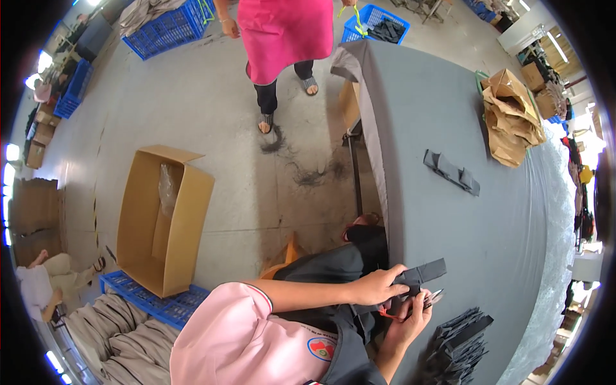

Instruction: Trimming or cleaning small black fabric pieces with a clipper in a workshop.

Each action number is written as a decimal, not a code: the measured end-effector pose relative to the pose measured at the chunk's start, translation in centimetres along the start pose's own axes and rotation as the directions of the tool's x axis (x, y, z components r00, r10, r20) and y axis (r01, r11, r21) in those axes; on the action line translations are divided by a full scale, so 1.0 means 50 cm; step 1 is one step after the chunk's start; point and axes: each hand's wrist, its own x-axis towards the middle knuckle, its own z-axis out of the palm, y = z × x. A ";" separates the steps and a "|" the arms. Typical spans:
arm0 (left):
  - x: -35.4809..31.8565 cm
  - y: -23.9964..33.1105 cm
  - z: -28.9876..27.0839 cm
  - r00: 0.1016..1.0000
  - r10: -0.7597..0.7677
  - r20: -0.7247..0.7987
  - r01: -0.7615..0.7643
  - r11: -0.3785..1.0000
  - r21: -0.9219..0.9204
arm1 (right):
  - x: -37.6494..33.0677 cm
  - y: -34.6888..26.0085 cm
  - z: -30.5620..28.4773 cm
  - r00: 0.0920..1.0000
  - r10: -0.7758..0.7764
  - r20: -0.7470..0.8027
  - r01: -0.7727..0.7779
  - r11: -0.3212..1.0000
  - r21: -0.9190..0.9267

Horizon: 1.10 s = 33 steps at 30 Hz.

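Observation:
My left hand (373, 288) is closed on a small dark grey fabric strip (428, 272), pinching it at the near edge of the grey-covered table (478, 237). Just below it, my right hand (404, 328) has its fingers curled round a small pair of thread snips (436, 298), whose metal blades point away to the right beside the strip. An orange-red bit shows at the right fingers. Close to my right hand lies a heap of dark fabric strips (457, 346). Farther up the table rests a separate folded dark strip (451, 172).
A crumpled brown paper bag (512, 119) sits at the table's far right. Left of me an open cardboard box (149, 221) stands on a blue crate (138, 290), near piled grey fabric (122, 330). A person in a pink apron (285, 35) stands ahead by the table's far end.

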 end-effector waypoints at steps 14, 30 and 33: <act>0.020 -0.020 -0.016 0.998 0.056 -0.001 -0.055 0.981 -0.188 | -0.017 -0.046 0.029 0.985 0.053 0.166 -0.031 0.991 -0.129; 0.006 0.039 0.013 0.972 -0.157 0.172 0.218 0.872 -0.438 | 0.011 -0.059 -0.052 0.797 -0.555 0.240 0.453 0.285 -0.844; 0.003 0.046 0.023 0.970 -0.179 0.166 0.232 0.885 -0.403 | 0.023 -0.064 -0.054 0.768 -0.559 0.312 0.472 0.166 -0.866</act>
